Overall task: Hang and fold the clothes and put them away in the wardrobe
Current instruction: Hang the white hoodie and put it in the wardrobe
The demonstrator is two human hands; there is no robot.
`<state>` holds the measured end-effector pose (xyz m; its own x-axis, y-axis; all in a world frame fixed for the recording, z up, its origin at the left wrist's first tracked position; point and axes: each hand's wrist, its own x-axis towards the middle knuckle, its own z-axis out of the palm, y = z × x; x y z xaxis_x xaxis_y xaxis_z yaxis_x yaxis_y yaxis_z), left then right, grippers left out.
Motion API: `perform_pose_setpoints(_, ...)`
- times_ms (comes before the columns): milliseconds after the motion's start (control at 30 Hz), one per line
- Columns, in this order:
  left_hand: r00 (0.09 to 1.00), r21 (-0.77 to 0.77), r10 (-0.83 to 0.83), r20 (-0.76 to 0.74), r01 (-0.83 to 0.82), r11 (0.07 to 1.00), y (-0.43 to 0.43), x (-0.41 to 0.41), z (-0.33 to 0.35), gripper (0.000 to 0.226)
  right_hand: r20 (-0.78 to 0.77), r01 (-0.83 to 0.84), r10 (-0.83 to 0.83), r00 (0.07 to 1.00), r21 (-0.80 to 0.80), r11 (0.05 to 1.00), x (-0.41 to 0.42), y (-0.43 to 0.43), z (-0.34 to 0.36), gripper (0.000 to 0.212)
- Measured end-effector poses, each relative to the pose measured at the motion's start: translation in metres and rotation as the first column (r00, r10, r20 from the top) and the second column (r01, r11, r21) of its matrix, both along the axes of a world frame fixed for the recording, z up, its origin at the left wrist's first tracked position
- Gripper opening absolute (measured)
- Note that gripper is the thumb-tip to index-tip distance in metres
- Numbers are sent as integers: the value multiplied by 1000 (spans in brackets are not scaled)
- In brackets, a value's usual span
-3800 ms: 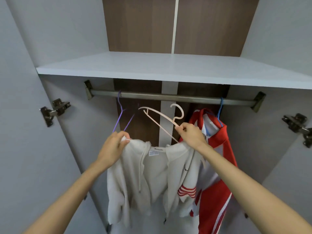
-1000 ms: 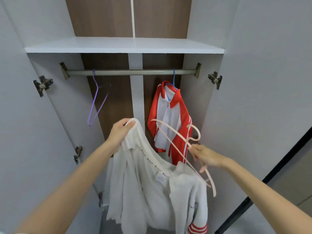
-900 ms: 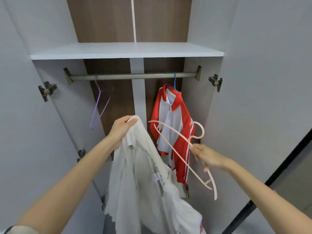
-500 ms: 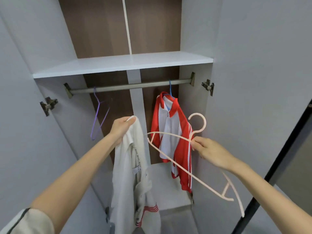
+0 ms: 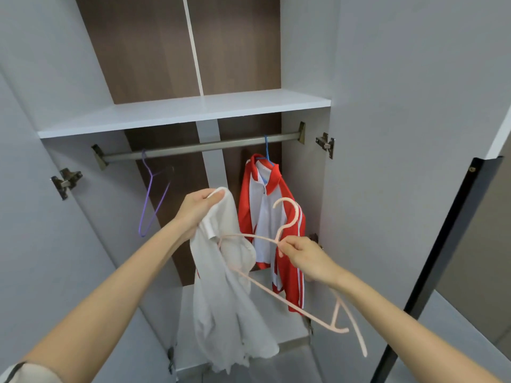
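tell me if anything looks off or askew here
The white garment dangles bunched from the left hand, not spread on a hanger. The pink hanger in the right hand is tilted steeply, one tip at the cloth. An empty purple hanger hangs on the rail.

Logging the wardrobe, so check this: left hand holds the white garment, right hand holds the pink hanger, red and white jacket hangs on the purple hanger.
One error: in the head view the red and white jacket hangs on a blue hanger; the purple hanger is bare. Left hand holds the white garment, right hand the pink hanger.
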<state>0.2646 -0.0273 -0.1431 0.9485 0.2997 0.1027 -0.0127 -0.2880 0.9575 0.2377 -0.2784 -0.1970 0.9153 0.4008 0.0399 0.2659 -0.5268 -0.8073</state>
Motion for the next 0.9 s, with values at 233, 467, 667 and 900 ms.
perform_pose_setpoints(233, 982, -210, -187, -1, 183, 960, -26, -33, 28, 24, -81, 86, -75, 994, 139, 987, -4, 50, -7, 30)
perform_pose_setpoints(467, 943, -378, -332, -13, 303, 875, -21, -66, -9, 31, 19, 193, -241, 970, 538, 820, 5, 41, -1, 41)
perform_pose_setpoints(667, 968, 415, -250, 23, 218, 884, -17, -68, -9, 81, 146, 43, -179, 973, 649, 760, 0, 28, 27, 55)
perform_pose_setpoints(900, 860, 845, -112, 498, -451, 288, -11, -48, 26, 58, 239, -74, -110, 965, 648, 758, 3, 19, 57, 55)
